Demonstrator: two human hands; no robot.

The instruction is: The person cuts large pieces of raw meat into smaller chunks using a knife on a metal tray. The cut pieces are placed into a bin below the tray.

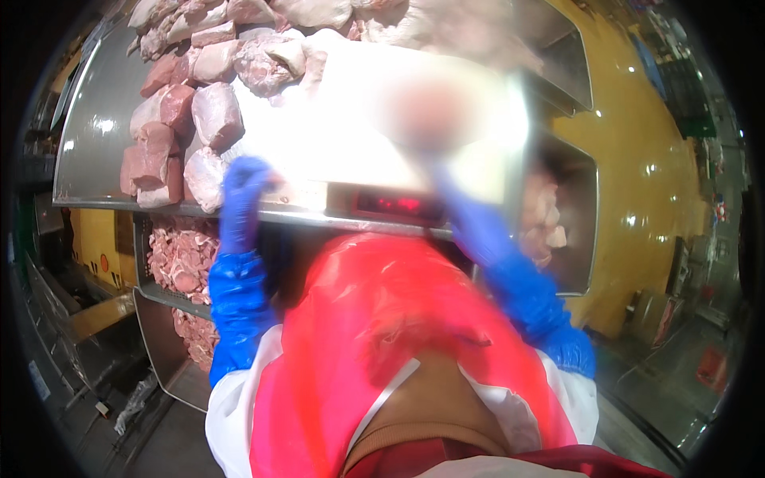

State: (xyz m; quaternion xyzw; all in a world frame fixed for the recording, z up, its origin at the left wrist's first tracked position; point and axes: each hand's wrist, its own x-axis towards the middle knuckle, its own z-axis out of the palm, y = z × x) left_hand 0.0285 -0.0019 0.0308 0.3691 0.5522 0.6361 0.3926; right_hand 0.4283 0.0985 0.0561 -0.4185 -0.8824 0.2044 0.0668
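Note:
A white cutting board [335,103] lies overexposed on the steel worktop [92,151]. My left hand [243,183], in a blue glove, has its fingers curled at the board's front left, beside pale meat chunks [215,115]; what is in them, if anything, is unclear. My right hand [450,191], gloved and smeared by motion, is at the board's right part, just below a blurred pinkish lump of meat [429,111]; whether it touches it I cannot tell. A panel with a red display [398,205] sits at the board's front edge, between my hands.
More meat [263,64] is piled along the worktop's left and back. Steel bins of trimmings [179,263] stand below on the left. Another bin of meat pieces [542,207] is at the right, with a further bin [578,56] behind it. Yellow flooring [629,159] shows beyond.

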